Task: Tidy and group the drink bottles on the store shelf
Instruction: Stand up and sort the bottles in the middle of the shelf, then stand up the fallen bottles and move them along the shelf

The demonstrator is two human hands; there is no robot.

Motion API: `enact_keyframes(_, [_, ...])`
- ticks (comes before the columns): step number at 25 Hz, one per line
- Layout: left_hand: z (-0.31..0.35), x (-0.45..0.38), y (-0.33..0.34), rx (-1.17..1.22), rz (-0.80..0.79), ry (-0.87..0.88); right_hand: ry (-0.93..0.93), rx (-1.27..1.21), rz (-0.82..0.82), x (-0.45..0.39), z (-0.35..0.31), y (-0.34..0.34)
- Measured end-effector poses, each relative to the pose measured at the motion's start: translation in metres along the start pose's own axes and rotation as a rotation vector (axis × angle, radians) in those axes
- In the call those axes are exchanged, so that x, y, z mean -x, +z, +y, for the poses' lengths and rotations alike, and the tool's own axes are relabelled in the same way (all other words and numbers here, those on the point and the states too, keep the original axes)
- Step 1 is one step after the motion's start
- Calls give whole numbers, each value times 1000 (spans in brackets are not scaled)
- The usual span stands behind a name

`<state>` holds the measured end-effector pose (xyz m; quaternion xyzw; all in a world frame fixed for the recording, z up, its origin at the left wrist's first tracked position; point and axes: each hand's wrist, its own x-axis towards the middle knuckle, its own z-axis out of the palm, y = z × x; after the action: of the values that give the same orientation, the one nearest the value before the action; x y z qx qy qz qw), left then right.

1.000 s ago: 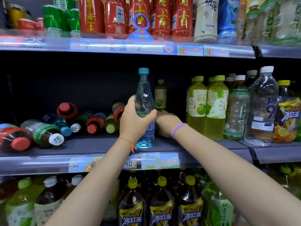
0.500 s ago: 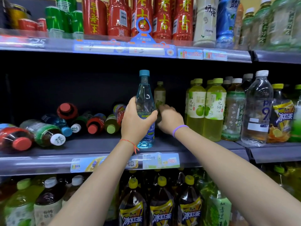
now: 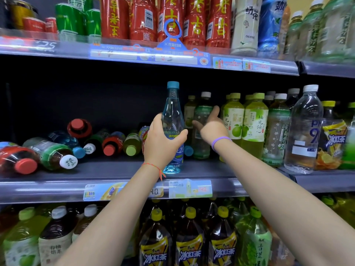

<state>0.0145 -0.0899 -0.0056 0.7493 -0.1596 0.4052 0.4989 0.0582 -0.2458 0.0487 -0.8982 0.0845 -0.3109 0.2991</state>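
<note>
Step in hand: upright placement. A blue-capped water bottle (image 3: 172, 129) is gripped at mid-body by the left hand (image 3: 163, 143), base on the middle shelf (image 3: 115, 169). The right hand (image 3: 212, 127), fingers spread, is held against a white-capped green bottle (image 3: 201, 129). Next, the toppled bottles (image 3: 57, 146) at left likely need standing and grouping.

Gripped in the left hand (image 3: 163, 143), the blue bottle (image 3: 172, 112) is clear glossy plastic with a smooth matt cap. Beneath both hands, the shelf (image 3: 115, 169) looks like matt dark painted metal, edged by a glossy clear plastic strip (image 3: 48, 191) holding paper price labels (image 3: 190, 189).
</note>
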Motion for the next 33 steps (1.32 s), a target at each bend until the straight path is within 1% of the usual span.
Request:
enact_keyframes(2, [0,0,0,-5,5,3,-45,91,18,1,-4,5])
enact_keyframes(3, [0,0,0,-8,4,3,-90,167,56,3,-4,9])
enact_keyframes(4, [0,0,0,-9,4,2,-163,296,137,6,-3,14])
enact_keyframes(6, [1,0,0,-12,5,3,-410,615,362,13,0,20])
enact_keyframes(7, [1,1,-1,-11,6,4,-555,755,416,17,2,20])
enact_keyframes(8, [2,1,-1,-7,8,7,-691,893,362,21,3,22])
enact_keyframes(9, [3,1,-1,-6,9,9,-798,1002,255,26,6,24])
enact_keyframes(10, [4,2,-1,-7,8,9,-849,1074,140,31,10,25])
enact_keyframes(11, [5,2,-1,-8,7,8,-855,1117,65,33,12,25])
enact_keyframes(15, [5,2,-1,-10,-1,5,-753,1191,-65,33,17,24])
enact_keyframes(20, [9,4,-1,-57,2,11,-671,1190,-149,32,28,21])
enact_keyframes(22, [9,3,0,-59,-9,11,-659,1122,-154,33,27,19])
enact_keyframes(23, [9,3,0,-63,-15,14,-648,978,-136,33,26,19])
enact_keyframes(24, [8,2,0,-67,-21,16,-622,738,-103,33,22,17])
enact_keyframes(26, [5,1,1,-76,-64,31,-442,67,-44,36,10,1])
enact_keyframes(27, [4,0,3,-77,-91,49,-334,-209,-37,37,3,-9])
enact_keyframes(28, [3,1,7,-74,-121,68,-261,-407,-41,38,-2,-19])
enact_keyframes(29, [5,2,11,-64,-157,82,-246,-499,-51,40,-6,-27])
enact_keyframes(30, [7,2,15,-52,-198,86,-274,-515,-74,42,-8,-34])
enact_keyframes(31, [11,3,20,-60,-250,90,-323,-456,-82,44,-9,-38])
enact_keyframes(32, [14,2,24,-87,-307,102,-372,-353,-51,45,-8,-39])
enact_keyframes(33, [16,1,25,-147,-360,124,-417,-224,17,45,-4,-38])
